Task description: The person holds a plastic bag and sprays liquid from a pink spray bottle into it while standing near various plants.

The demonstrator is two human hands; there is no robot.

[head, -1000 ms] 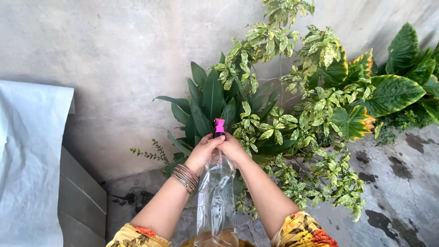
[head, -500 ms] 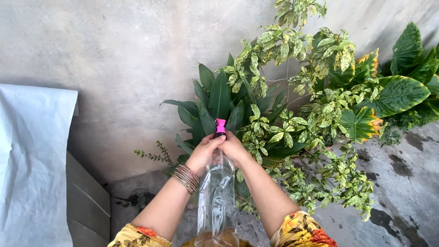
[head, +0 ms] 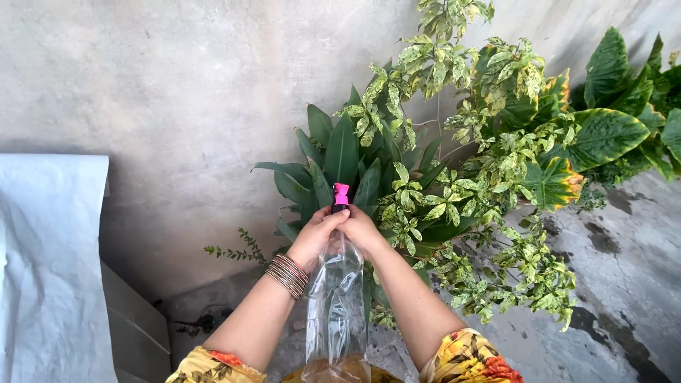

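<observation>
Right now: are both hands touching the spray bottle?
Touching. Head view: left hand and right hand wrap the clear spray bottle at its neck, no gap.

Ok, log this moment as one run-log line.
left hand: grips spray bottle neck | right hand: grips same neck | pink nozzle: points at dark green plant | behind: concrete wall

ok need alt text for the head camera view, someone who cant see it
Two bare hands, left hand and right hand, grip the neck of a clear plastic spray bottle with a pink nozzle, held upright before potted green and variegated plants against a grey concrete wall.
</observation>
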